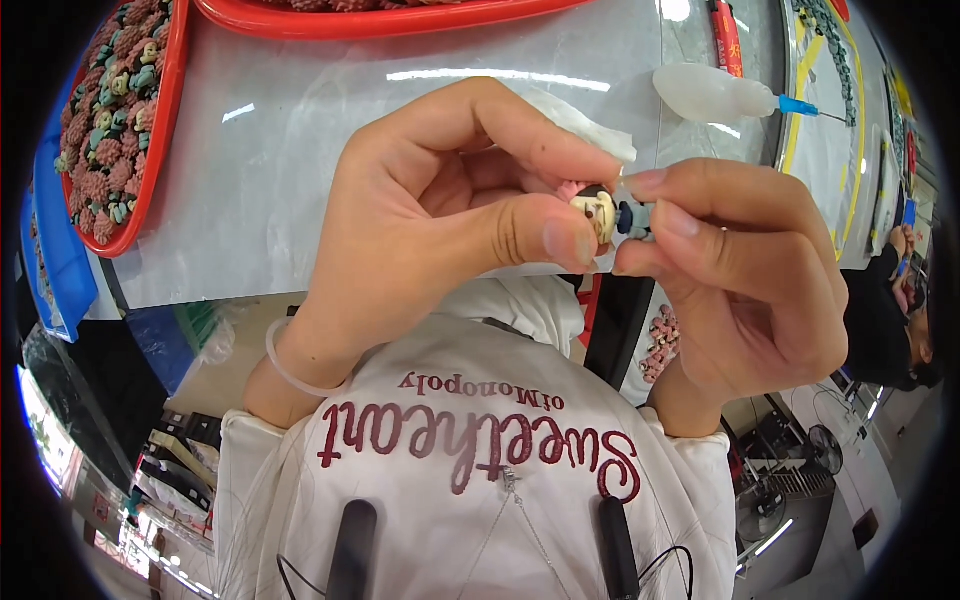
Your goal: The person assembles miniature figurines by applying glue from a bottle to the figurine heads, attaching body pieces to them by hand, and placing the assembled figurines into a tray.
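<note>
Both hands are raised over the near edge of the table, fingertips almost touching. Between thumb and fingers, my left hand grips a small doll head with a cream face, dark hair and a pink piece on top. My right hand pinches a little grey-blue doll body with a dark collar. Head and body face each other at the neck; whether they are joined I cannot tell. A white tissue lies on the table behind the left fingers.
A red tray of small pink and grey-blue figures stands at left, another red tray at the far edge. To the right lie a squeeze bottle with a blue needle tip and a red tube. Another person sits far right.
</note>
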`<action>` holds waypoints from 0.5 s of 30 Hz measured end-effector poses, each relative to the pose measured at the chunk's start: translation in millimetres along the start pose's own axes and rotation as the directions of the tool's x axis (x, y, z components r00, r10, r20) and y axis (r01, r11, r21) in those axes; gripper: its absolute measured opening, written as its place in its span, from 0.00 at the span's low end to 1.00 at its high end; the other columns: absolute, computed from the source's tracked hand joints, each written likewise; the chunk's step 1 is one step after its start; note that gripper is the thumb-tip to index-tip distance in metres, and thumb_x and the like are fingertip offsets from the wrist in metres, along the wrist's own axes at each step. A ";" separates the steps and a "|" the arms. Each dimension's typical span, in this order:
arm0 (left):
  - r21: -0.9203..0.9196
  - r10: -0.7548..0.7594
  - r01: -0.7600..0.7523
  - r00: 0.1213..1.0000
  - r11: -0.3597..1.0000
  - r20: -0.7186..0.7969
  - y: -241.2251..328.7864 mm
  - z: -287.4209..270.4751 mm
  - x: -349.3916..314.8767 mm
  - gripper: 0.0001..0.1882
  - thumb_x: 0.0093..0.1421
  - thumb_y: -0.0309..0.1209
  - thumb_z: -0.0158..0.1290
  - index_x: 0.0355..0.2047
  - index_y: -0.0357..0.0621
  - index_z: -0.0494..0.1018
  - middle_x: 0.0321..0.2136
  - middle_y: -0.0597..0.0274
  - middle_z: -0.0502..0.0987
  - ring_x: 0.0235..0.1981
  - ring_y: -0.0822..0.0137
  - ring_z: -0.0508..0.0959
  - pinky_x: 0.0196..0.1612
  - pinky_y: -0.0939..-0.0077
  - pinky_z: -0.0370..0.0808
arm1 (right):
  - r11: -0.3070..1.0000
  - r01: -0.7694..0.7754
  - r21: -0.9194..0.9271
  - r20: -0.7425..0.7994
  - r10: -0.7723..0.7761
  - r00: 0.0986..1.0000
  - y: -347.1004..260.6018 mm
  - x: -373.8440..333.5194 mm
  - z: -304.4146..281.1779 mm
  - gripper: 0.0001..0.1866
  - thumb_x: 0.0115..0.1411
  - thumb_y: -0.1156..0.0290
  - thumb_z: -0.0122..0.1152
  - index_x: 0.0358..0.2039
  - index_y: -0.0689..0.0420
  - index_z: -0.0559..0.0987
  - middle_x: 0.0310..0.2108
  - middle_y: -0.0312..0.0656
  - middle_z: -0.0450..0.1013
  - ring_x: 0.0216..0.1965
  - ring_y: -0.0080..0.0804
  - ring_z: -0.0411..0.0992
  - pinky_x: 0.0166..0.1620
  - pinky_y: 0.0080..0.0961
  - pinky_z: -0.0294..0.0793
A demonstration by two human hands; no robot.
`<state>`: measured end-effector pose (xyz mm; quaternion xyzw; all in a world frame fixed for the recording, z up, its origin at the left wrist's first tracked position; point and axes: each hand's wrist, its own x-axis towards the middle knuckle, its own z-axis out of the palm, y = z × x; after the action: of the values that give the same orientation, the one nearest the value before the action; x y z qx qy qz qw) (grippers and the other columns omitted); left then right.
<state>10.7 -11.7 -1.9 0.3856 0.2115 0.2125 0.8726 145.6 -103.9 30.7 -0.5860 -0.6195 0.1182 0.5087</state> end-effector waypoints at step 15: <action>-0.046 0.135 -0.133 0.990 0.990 0.033 13.9 -9.9 -4.2 0.15 0.45 0.23 0.57 0.34 0.34 0.68 0.30 0.55 0.70 0.30 0.69 0.72 0.34 0.80 0.69 | 0.990 -0.136 -0.038 0.074 0.138 0.988 -7.3 -0.6 5.7 0.17 0.37 0.58 0.67 0.28 0.53 0.79 0.32 0.44 0.62 0.33 0.31 0.63 0.33 0.21 0.64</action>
<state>-0.9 0.4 3.4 0.3836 0.1647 0.2682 0.8682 136.6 -103.9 33.2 -0.6305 -0.5987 0.1652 0.4656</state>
